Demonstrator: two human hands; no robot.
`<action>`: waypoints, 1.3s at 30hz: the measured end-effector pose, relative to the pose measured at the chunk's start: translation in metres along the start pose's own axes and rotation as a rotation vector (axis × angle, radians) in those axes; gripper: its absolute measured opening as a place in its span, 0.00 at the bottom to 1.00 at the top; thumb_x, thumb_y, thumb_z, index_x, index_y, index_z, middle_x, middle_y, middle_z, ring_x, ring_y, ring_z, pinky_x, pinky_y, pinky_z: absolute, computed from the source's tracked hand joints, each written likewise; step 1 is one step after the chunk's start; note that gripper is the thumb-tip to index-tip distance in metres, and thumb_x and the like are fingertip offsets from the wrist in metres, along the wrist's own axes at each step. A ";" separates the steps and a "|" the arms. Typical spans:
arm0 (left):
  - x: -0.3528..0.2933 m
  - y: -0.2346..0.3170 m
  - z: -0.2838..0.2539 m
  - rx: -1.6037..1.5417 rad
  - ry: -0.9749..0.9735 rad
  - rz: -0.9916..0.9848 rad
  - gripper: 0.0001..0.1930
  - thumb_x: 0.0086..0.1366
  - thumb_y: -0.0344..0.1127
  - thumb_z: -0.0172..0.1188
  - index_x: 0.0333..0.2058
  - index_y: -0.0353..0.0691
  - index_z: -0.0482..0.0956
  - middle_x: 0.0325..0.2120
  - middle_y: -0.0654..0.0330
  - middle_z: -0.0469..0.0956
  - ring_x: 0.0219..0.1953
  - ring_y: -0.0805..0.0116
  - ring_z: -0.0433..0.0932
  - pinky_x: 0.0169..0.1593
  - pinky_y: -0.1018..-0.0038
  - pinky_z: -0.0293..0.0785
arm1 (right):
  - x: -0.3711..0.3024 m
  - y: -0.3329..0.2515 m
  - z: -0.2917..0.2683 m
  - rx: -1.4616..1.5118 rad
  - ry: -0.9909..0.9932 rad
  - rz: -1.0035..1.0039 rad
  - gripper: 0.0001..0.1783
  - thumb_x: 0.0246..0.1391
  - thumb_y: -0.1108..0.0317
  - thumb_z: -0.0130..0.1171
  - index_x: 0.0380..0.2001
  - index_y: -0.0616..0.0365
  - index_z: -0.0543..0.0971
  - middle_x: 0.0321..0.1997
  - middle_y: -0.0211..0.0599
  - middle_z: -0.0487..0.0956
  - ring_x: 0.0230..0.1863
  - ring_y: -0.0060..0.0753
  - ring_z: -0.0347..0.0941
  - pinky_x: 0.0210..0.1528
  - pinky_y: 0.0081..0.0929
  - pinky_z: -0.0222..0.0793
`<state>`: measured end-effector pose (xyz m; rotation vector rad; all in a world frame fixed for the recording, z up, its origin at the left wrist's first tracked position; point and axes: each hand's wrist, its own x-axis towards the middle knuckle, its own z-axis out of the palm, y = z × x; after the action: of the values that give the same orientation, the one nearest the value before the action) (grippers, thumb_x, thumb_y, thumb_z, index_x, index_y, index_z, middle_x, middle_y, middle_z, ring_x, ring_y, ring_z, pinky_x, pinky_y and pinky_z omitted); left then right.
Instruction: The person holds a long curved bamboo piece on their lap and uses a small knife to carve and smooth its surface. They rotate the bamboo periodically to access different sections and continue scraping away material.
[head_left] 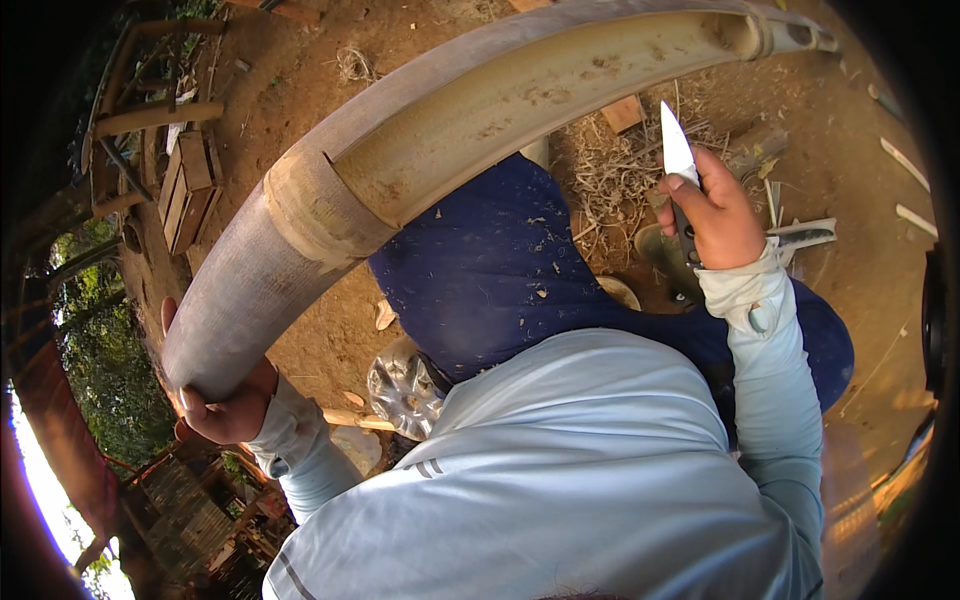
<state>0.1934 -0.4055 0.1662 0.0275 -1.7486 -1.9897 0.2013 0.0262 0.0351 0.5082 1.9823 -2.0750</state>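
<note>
A long, thick bamboo pole (235,270) crosses from the lower left to the upper right, over my blue-trousered leg. Beyond its pale node ring, a long opening is cut into the side, baring the hollow inner wall. My left hand (235,405) grips the near left end, fingers wrapped round its rim. Held up on the right, apart from the bamboo, is a knife (679,150) with a pointed bright blade and dark handle. My right hand (722,210) is closed round that handle, the blade pointing away from me.
A heap of thin shavings (615,185) lies on the dirt floor beyond my legs. A wooden crate (190,190) stands at the left. Close to my left knee is a clear plastic bottle (400,385). Split strips (905,165) lie at the far right.
</note>
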 end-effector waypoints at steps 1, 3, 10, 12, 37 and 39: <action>-0.002 -0.001 0.006 0.006 0.030 0.005 0.45 0.55 0.55 0.51 0.63 0.23 0.56 0.56 0.36 0.68 0.60 0.41 0.68 0.64 0.49 0.62 | 0.001 -0.003 0.005 0.077 0.003 -0.001 0.11 0.65 0.69 0.49 0.48 0.61 0.71 0.32 0.34 0.75 0.28 0.22 0.74 0.28 0.22 0.72; -0.004 -0.001 0.012 0.030 0.065 0.014 0.46 0.55 0.55 0.51 0.63 0.24 0.56 0.56 0.36 0.68 0.60 0.41 0.68 0.63 0.49 0.62 | -0.002 -0.017 0.017 0.202 0.008 0.039 0.11 0.68 0.64 0.45 0.44 0.60 0.71 0.30 0.35 0.76 0.25 0.23 0.74 0.26 0.22 0.73; -0.005 -0.007 0.012 0.086 0.124 0.028 0.45 0.57 0.57 0.51 0.64 0.25 0.57 0.55 0.37 0.69 0.58 0.42 0.69 0.62 0.48 0.63 | 0.002 -0.034 0.024 0.003 0.064 0.075 0.13 0.69 0.59 0.43 0.43 0.57 0.71 0.22 0.33 0.75 0.18 0.24 0.72 0.21 0.21 0.67; -0.005 -0.009 0.010 0.093 0.133 0.051 0.45 0.57 0.58 0.51 0.64 0.26 0.56 0.55 0.37 0.69 0.58 0.41 0.69 0.62 0.48 0.63 | 0.005 -0.044 0.027 -0.048 0.074 0.063 0.12 0.69 0.61 0.43 0.41 0.58 0.71 0.21 0.32 0.74 0.17 0.22 0.71 0.19 0.20 0.66; 0.000 -0.016 -0.023 0.013 0.065 0.054 0.49 0.55 0.56 0.51 0.65 0.22 0.49 0.59 0.32 0.62 0.62 0.37 0.63 0.65 0.46 0.57 | 0.014 -0.056 0.031 -0.269 0.086 0.076 0.13 0.67 0.62 0.45 0.38 0.61 0.72 0.17 0.30 0.73 0.12 0.21 0.66 0.15 0.24 0.61; -0.004 -0.015 -0.007 0.031 0.148 0.061 0.50 0.56 0.56 0.52 0.64 0.17 0.49 0.62 0.30 0.58 0.64 0.36 0.60 0.67 0.46 0.53 | 0.019 -0.052 0.026 -0.181 0.100 0.093 0.12 0.67 0.62 0.45 0.35 0.59 0.71 0.17 0.29 0.72 0.11 0.20 0.65 0.14 0.22 0.61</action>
<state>0.1935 -0.4093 0.1495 0.1268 -1.6661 -1.8680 0.1613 0.0052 0.0764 0.6645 2.1327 -1.8275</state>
